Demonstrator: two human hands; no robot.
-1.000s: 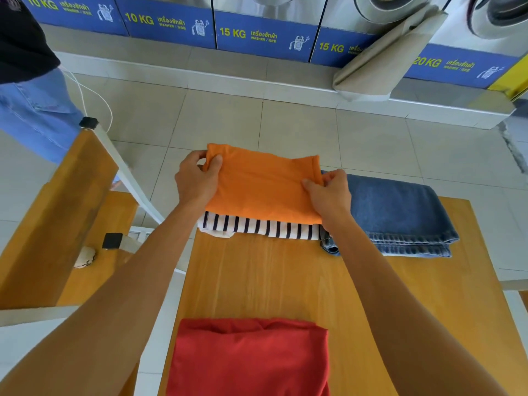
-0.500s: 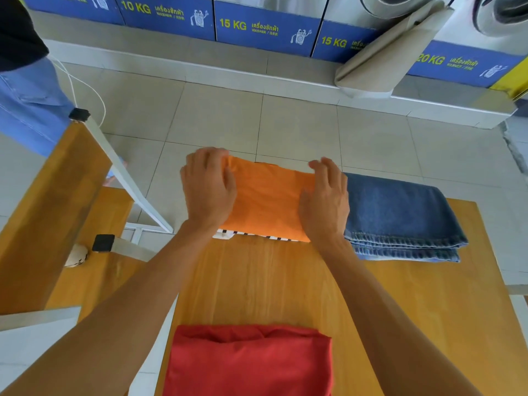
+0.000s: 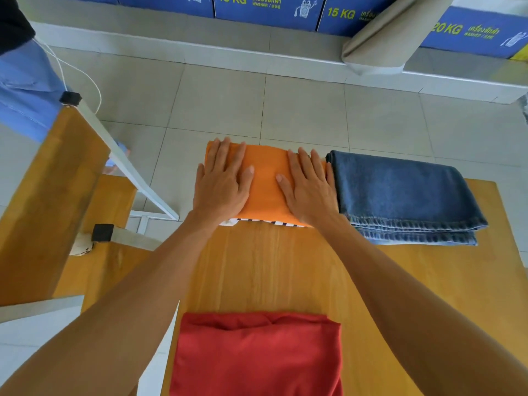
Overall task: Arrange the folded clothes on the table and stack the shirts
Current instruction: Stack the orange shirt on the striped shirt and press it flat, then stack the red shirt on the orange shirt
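A folded orange shirt (image 3: 265, 178) lies on top of a folded striped shirt (image 3: 274, 222) at the far edge of the wooden table (image 3: 263, 270); only a thin strip of the striped one shows. My left hand (image 3: 221, 181) and my right hand (image 3: 308, 187) both rest flat, palms down, on the orange shirt, fingers spread. Folded blue jeans (image 3: 405, 195) lie directly to the right, touching my right hand's side. A folded red shirt (image 3: 257, 352) sits at the near edge of the table.
An upturned wooden table with white metal legs (image 3: 45, 201) stands at the left. A person in blue jeans (image 3: 25, 90) stands at the far left. Washing machines with blue labels (image 3: 268, 7) line the back; a beige cloth (image 3: 383, 47) hangs there.
The orange shirt was held by its edges above the striped shirt; it has been lowered onto it. Both hands have let go and now lie flat on it.
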